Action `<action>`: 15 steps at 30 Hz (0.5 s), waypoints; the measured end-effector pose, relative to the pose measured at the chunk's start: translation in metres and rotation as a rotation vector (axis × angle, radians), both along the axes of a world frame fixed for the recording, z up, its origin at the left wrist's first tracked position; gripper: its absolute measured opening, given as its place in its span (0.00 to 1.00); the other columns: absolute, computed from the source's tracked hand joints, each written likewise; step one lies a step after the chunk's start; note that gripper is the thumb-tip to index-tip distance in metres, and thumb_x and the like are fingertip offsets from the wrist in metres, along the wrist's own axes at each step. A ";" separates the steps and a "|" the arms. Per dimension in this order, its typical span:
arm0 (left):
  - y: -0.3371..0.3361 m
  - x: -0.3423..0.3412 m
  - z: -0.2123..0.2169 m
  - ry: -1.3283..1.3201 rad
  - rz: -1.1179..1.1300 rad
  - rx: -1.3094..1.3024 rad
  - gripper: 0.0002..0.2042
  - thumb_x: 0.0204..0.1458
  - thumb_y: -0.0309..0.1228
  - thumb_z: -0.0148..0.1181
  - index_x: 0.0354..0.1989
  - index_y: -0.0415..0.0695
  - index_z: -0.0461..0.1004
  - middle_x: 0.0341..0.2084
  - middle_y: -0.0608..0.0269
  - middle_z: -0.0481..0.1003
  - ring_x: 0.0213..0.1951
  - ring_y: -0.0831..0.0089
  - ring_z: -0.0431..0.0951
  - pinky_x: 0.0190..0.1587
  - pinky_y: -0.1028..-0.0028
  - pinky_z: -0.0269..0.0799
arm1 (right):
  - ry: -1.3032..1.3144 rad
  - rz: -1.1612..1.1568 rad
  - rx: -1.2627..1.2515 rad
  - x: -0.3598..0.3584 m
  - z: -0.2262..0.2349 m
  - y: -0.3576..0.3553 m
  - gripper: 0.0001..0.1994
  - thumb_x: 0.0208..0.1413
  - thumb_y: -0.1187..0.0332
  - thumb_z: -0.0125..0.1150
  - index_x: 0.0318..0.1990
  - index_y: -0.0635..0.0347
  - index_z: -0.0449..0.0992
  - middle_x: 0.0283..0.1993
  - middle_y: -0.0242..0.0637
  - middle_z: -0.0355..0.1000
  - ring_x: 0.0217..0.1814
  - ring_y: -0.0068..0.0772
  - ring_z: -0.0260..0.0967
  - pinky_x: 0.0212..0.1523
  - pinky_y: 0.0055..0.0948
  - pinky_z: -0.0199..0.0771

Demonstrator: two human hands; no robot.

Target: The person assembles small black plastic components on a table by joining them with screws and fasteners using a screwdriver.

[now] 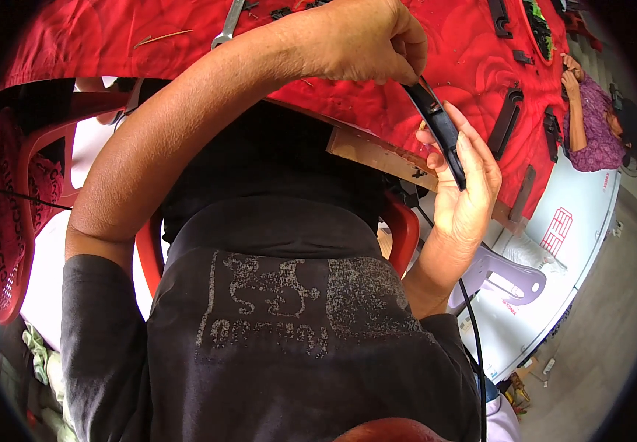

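A long, narrow black plastic piece (443,136) slants above the front edge of the red-covered table. My right hand (469,173) holds it, with the fingers behind it and the thumb along its lower part. At its upper end, my left hand (366,40) is closed in a pinch, fingertips right at the piece. Whatever lies between those fingertips is hidden. A similar black piece (507,121) lies on the cloth to the right of my right hand.
The red patterned cloth (473,51) carries more black parts (499,18) and a metal wrench (228,23). A wooden drawer (381,156) juts below the table edge. At right stand a white table (583,214) and a purple plastic stool (506,276). Another person (598,121) sits at far right.
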State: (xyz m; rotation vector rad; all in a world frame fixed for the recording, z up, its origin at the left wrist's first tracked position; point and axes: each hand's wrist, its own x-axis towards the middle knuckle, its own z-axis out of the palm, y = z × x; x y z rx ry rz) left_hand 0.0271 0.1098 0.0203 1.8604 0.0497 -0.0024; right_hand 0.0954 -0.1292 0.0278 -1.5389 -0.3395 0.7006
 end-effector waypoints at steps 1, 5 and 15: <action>0.000 0.000 0.000 0.008 -0.006 0.003 0.07 0.48 0.25 0.65 0.33 0.35 0.80 0.25 0.55 0.80 0.29 0.68 0.80 0.35 0.70 0.75 | 0.000 0.001 0.000 -0.001 0.000 0.001 0.18 0.65 0.71 0.51 0.58 0.74 0.71 0.42 0.49 0.80 0.40 0.32 0.79 0.36 0.20 0.73; -0.002 0.001 0.000 -0.017 0.006 0.008 0.06 0.48 0.25 0.64 0.33 0.35 0.80 0.24 0.56 0.80 0.28 0.69 0.79 0.34 0.70 0.75 | -0.029 -0.037 -0.024 -0.002 0.003 0.003 0.18 0.64 0.72 0.51 0.57 0.75 0.72 0.42 0.49 0.80 0.39 0.31 0.79 0.34 0.19 0.73; -0.003 0.006 -0.001 0.003 0.005 -0.037 0.08 0.46 0.26 0.66 0.33 0.35 0.81 0.23 0.55 0.80 0.27 0.71 0.79 0.34 0.71 0.75 | -0.030 -0.029 -0.027 -0.004 0.006 0.004 0.17 0.65 0.71 0.52 0.56 0.75 0.73 0.41 0.48 0.80 0.39 0.31 0.80 0.34 0.19 0.72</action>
